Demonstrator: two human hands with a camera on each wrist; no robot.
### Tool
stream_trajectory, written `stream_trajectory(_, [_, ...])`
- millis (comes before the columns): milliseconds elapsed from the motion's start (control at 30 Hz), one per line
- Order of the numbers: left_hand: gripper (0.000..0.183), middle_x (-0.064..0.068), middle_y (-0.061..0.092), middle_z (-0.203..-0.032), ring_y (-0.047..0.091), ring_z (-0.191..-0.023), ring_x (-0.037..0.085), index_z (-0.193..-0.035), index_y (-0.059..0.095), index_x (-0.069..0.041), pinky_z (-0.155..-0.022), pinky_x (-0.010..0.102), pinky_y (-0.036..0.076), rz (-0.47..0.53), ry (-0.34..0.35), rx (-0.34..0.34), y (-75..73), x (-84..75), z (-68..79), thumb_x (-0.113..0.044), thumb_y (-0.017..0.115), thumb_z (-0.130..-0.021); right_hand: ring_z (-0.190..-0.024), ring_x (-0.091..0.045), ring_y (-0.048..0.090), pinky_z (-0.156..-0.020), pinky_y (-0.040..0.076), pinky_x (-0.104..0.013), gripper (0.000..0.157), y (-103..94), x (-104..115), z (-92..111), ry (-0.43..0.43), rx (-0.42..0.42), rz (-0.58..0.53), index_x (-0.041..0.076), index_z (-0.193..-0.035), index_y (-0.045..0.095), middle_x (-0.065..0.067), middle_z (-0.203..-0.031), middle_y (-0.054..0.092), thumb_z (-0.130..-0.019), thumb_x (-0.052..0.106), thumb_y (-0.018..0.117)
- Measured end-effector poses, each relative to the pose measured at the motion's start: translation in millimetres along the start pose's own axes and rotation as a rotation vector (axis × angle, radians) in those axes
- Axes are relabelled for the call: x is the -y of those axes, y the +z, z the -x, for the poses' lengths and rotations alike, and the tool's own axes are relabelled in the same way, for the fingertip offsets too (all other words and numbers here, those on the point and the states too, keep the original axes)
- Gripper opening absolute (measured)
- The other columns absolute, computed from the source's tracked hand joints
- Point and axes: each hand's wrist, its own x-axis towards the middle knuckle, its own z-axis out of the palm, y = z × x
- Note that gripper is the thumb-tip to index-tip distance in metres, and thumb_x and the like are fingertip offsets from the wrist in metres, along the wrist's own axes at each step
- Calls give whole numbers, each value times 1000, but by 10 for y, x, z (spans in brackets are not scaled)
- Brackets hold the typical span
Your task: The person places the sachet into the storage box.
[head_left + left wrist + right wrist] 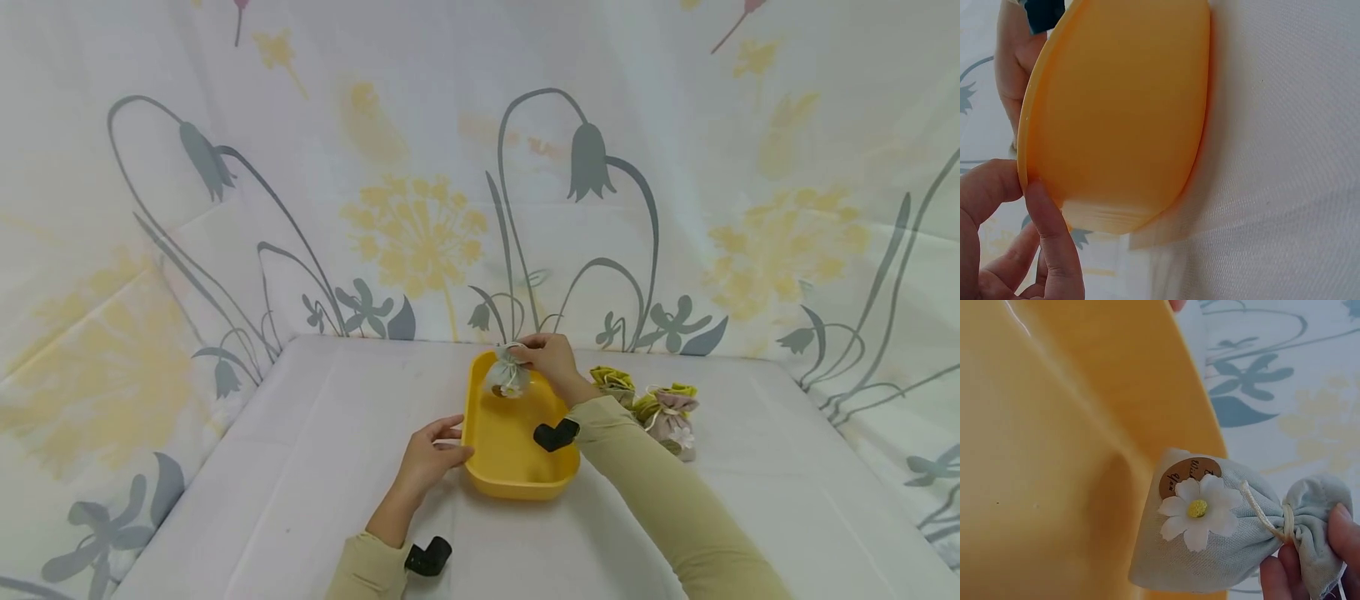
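Yellow throughout, one basin (502,442) stands on the white tabletop (337,467), where we see two hands apart: the left hand (429,454) pinches its left rim between thumb and fingers, while the right hand (553,362) grips the gathered neck of one pale green pouch (504,373) at the basin's far end. On that pouch we count one white flower (1197,509) and one brown label (1175,478). Right of the basin we count what look like three more pouches (667,423) bunched together, one pinkish, though they overlap and we cannot be sure of the number.
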Motion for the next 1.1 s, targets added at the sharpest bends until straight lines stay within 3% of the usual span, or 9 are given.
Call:
stream_trajectory(600, [53,12,57,-105,61,-84,18,-128,55,-3,-70,30,55,6,-6,-5,9,17,-24,-5,73,-78,-94,-33,60,-79,53,-36,25,185,-185,-165,43,-96,8,-9,-107,64,-22,-107,61,-86,5,66])
stream_trajectory(1100, [54,13,57,-107,61,-85,18,-128,55,-3,-70,30,55,15,-12,-5,5,-1,-6,-7,74,-77,-99,-30,57,-89,48,-39,25,25,-175,-40,37,-99,72,-3,-106,67,-17,-110,60,-84,10,69])
